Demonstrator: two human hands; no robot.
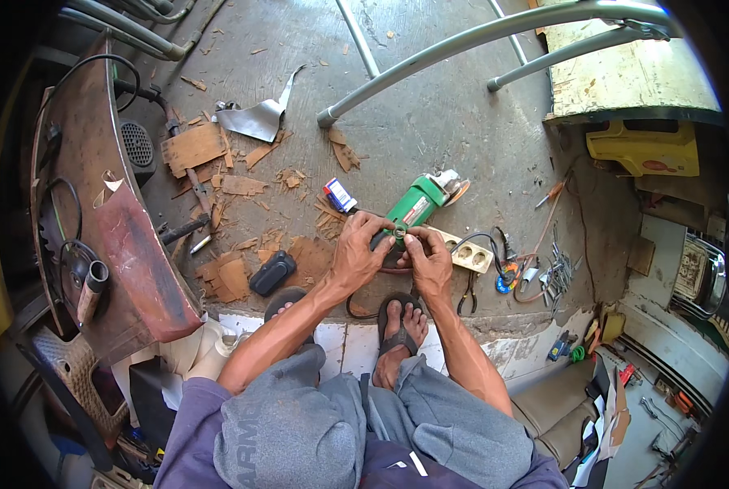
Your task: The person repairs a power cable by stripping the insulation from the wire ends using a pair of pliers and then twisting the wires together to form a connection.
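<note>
My left hand (359, 251) and my right hand (431, 262) meet in front of my feet, fingertips pinched close together. Between them is a small, pale, round piece (399, 232), too small to name. My left fingers also curl by something dark, partly hidden by the hand. Just beyond my fingertips a green angle grinder (417, 204) lies on the floor, its disc end pointing away to the right. A cream power strip (470, 254) sits beside my right hand, partly covered by it. Left of the grinder lies a small blue, white and red box (340, 196).
A black case (273, 273) and broken brown board pieces (226, 273) lie to the left, near a curved reddish panel (128, 253). Pliers (468, 293) and several metal rods (558, 273) are at right. Grey tube legs (429, 57) stand ahead.
</note>
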